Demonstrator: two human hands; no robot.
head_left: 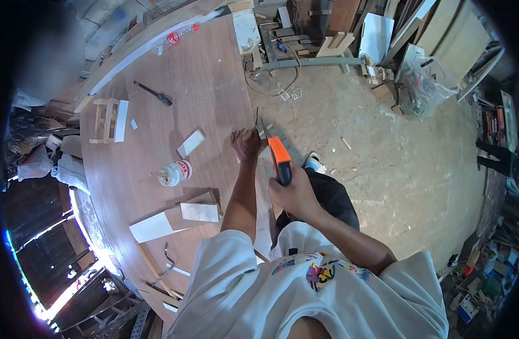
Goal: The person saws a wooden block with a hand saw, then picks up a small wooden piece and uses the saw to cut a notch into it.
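My right hand point(298, 195) is wrapped around the handle of a hand saw point(279, 151), which is orange and black. Its thin blade points away from me, just past the table's edge, across a small pale piece of wood point(265, 131) that juts out over the floor. My left hand point(246, 143) is closed at that edge and bears down on the wood; the part under the fingers is hidden. Nearby on the table lie a white-faced block point(191, 143) and a clear plastic jar point(175, 173) with a red and white label, tipped on its side.
The wooden table point(208, 73) carries a dark tool point(154, 93), a small wooden frame point(106, 120), white-faced boards point(158, 227) and a bottle point(180, 38). Offcuts litter the concrete floor point(395, 169). A plastic bag point(426, 85) and leaning boards point(454, 45) stand at the far right.
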